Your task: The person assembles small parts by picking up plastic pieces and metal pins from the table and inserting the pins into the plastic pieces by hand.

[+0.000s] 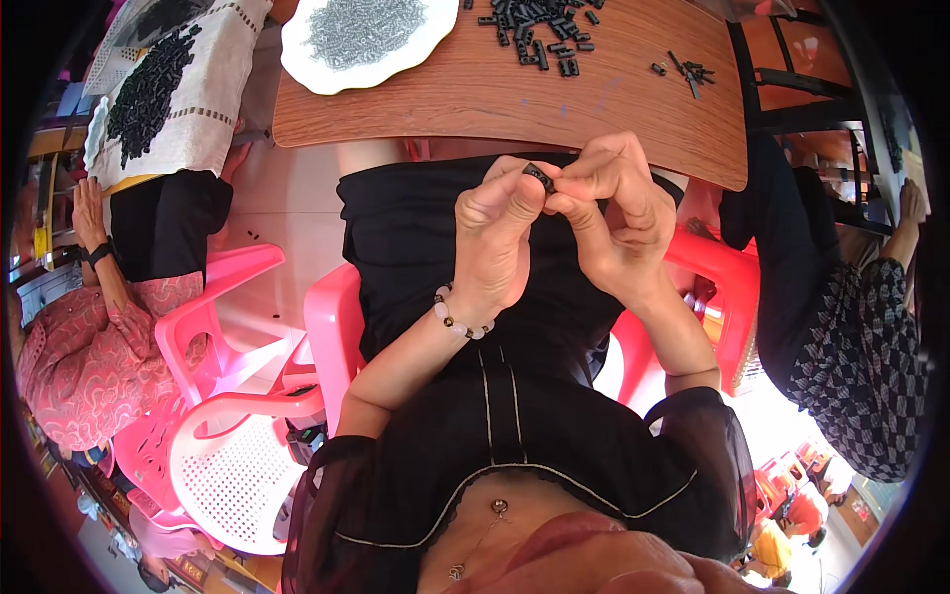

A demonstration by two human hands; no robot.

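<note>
My left hand [500,233] pinches a small black plastic part [539,177] between thumb and forefinger, above my lap and just short of the table's near edge. The fingertips of my right hand [616,213] close at the part's right end; whether they grip the part itself or something tiny at its end, I cannot make out. A loose heap of similar black parts [539,30] lies on the wooden table [426,114]. To its left stands a white scalloped plate [297,59] full of small clear or silvery pieces [364,30].
A few black pieces [691,74] lie near the table's right side. On the left, another table with a white cloth [213,89] bears a pile of black parts [150,94]. People sit on both sides. Pink chairs [213,317] stand at my left.
</note>
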